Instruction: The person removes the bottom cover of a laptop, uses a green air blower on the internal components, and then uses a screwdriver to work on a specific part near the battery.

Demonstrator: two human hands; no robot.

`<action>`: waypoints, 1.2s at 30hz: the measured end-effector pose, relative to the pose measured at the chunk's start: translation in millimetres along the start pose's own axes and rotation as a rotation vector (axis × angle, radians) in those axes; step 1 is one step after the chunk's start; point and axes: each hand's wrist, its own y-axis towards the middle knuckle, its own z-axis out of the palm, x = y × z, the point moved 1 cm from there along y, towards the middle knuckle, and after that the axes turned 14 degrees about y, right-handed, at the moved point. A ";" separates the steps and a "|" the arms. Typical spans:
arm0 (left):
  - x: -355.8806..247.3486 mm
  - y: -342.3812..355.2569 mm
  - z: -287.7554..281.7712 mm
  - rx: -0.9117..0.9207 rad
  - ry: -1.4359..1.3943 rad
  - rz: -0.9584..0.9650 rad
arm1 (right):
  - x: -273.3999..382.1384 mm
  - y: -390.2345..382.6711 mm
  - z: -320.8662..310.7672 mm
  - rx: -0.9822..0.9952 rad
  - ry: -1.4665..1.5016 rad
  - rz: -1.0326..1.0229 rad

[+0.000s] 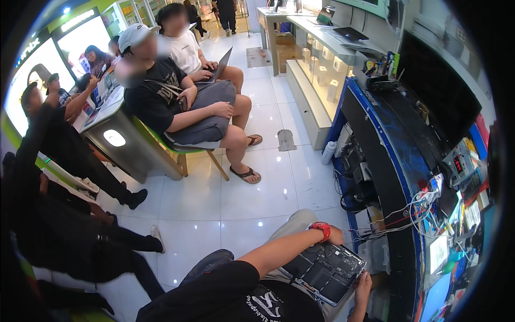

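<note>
An opened laptop [322, 271] lies tilted across my lap, its bottom cover off, with the dark circuit board and black battery cells showing. My left hand [335, 234], below a red wristwatch [322, 229], is closed at the laptop's far edge; its fingertips are mostly hidden. At the laptop's right corner, my right hand [363, 285] grips the edge between thumb and fingers. I see no tool in either hand.
On my right stands a cluttered blue-edged workbench [399, 177] with white cables [424, 201], a dark monitor [440, 86] and a power supply [458, 162]. Two people sit ahead, one with a laptop [219, 67]. Others stand left near a counter [115, 137]. A glass display case [322, 64] stands beyond.
</note>
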 end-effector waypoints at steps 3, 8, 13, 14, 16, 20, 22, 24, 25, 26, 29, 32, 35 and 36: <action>21.4 10.3 7.8 0.012 0.090 0.087 | -1.9 2.9 18.6 0.008 -0.047 -0.030; 45.3 18.4 21.1 0.022 0.199 0.174 | -5.8 13.7 29.0 0.025 0.029 0.001; 34.2 -7.7 1.3 0.036 0.139 0.096 | -8.7 25.0 27.4 0.021 0.019 0.008; 35.8 -14.0 2.7 0.024 0.154 0.074 | -8.7 28.2 28.2 0.047 -0.002 0.016; 44.8 -19.2 9.8 -0.006 0.178 0.029 | -0.5 27.4 45.9 0.099 -0.053 -0.005; 42.5 -28.5 7.8 -0.003 0.092 -0.080 | -3.4 38.3 47.5 0.129 -0.131 -0.034; 40.6 -31.3 4.1 0.010 0.069 -0.134 | -3.8 42.6 49.7 0.135 -0.163 -0.052; 42.3 -32.0 6.0 0.007 0.009 -0.197 | -11.6 48.1 47.4 0.149 -0.187 -0.083; 41.1 -32.2 8.5 0.006 0.026 -0.175 | -13.9 51.3 46.0 0.158 -0.201 -0.100; 47.9 -32.7 16.5 -0.001 0.037 -0.173 | -16.9 51.5 46.9 0.161 -0.197 -0.094; 35.7 -36.8 5.8 -0.045 0.020 -0.151 | -25.5 54.8 38.0 0.137 -0.109 -0.061; 36.2 -41.4 1.2 0.049 0.071 -0.143 | -26.5 50.2 45.8 0.150 -0.035 -0.030; 49.5 -39.6 15.2 -0.003 -0.022 -0.225 | -24.3 51.7 50.8 0.196 0.004 0.020; 44.8 -37.4 7.8 -0.007 0.002 -0.200 | -24.2 56.1 47.5 0.167 -0.014 0.022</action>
